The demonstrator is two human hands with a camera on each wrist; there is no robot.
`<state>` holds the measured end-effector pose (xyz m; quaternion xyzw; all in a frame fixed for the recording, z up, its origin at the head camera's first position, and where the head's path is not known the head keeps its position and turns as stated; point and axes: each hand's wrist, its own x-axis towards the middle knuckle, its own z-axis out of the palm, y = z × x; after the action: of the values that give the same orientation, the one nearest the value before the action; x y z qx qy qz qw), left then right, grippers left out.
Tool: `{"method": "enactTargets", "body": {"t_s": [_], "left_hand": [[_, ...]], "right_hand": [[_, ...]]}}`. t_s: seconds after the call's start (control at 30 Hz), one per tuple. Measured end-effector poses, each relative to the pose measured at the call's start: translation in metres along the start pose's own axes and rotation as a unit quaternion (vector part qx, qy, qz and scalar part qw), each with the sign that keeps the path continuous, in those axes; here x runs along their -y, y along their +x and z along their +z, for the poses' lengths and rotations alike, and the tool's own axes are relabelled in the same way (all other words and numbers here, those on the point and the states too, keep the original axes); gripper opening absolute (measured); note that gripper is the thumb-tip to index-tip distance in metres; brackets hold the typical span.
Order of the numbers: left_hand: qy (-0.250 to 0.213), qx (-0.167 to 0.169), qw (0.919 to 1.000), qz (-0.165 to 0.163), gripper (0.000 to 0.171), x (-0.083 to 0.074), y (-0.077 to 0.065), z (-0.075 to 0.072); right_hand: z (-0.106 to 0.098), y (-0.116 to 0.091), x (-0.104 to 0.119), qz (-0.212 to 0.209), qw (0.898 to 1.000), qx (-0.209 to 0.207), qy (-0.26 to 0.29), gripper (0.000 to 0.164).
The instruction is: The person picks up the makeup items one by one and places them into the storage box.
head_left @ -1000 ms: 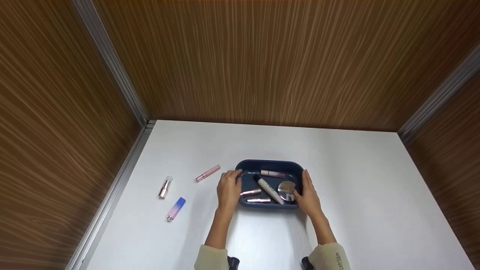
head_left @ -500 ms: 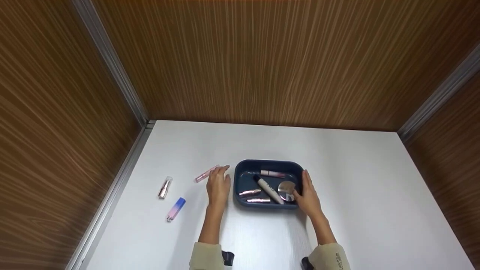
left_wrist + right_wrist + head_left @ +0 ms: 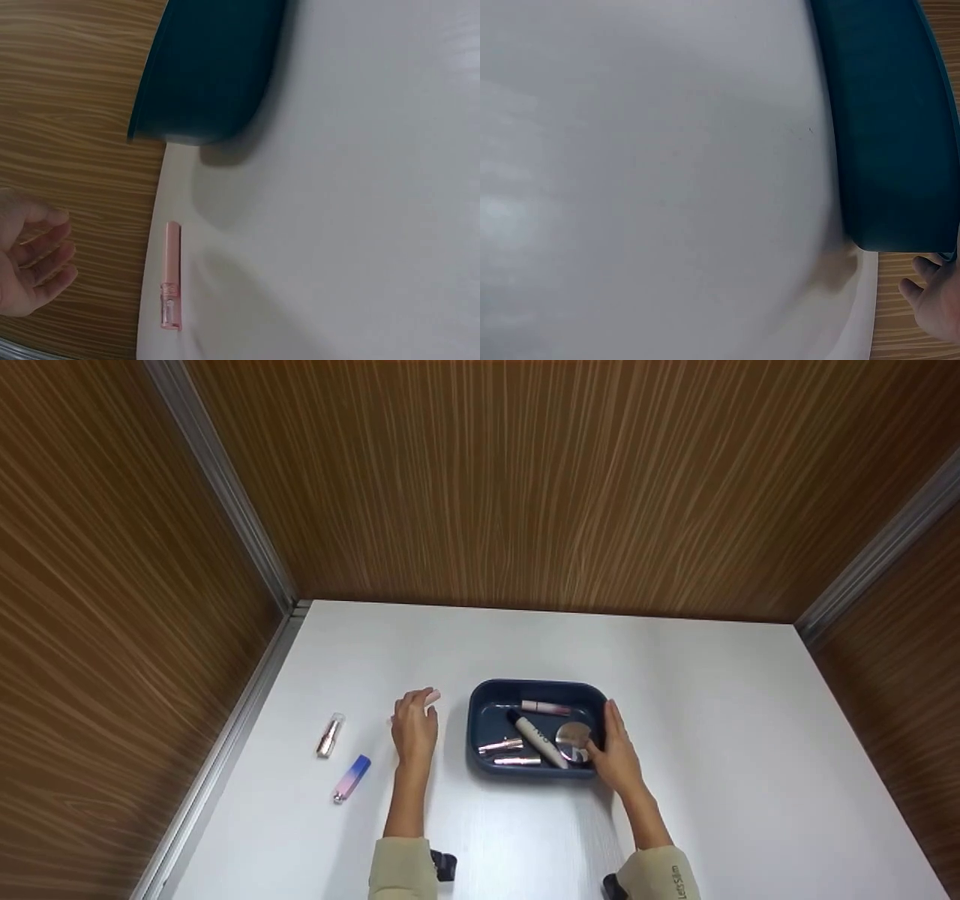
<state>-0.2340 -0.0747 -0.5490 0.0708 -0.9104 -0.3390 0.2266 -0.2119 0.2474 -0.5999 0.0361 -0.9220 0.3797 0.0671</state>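
Note:
My left hand is over a pink lip gloss tube, left of the dark blue tray, and covers most of the tube in the head view. The left wrist view shows this hand's fingers loosely bent, apart from the lip gloss tube, which lies on the table. At the tray's right end, my right hand holds the rim, thumb inside and fingers along the outer wall. Beside that thumb lies a round compact. A white tube with a dark cap slants across the tray's floor.
Two shiny lipstick tubes and a pink-and-red gloss tube also lie in the tray. On the white table's left side are a clear-capped lipstick and a blue-to-pink tube. Wood-grain panels stand around the table.
My left hand has let go of the tray's left end and moved left, over the pink lip gloss tube. The right hand keeps its place on the tray.

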Motion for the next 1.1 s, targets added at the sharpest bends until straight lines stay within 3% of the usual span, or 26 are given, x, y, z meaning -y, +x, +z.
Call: {"method": "enactTargets", "body": {"t_s": [0.3, 0.53, 0.77, 1.1], "left_hand": [[0.022, -0.021, 0.9995, 0.013, 0.036, 0.022, 0.001, 0.008], [0.034, -0.014, 0.9993, 0.001, 0.037, 0.035, 0.001, 0.012], [0.067, -0.017, 0.9974, 0.017, 0.038, 0.048, 0.0, 0.023], [0.065, -0.006, 0.9977, 0.019, 0.04, 0.064, -0.005, 0.035]], "right_hand": [[0.001, 0.0, 0.001, 0.002, 1.0, -0.001, 0.003, 0.076], [0.001, 0.001, 0.001, 0.003, 1.0, 0.001, 0.005, 0.076], [0.0, 0.001, 0.0, 0.0, 1.0, 0.0, 0.001, 0.075], [0.001, 0.001, 0.0, -0.005, 1.0, -0.004, 0.002, 0.076]]}}
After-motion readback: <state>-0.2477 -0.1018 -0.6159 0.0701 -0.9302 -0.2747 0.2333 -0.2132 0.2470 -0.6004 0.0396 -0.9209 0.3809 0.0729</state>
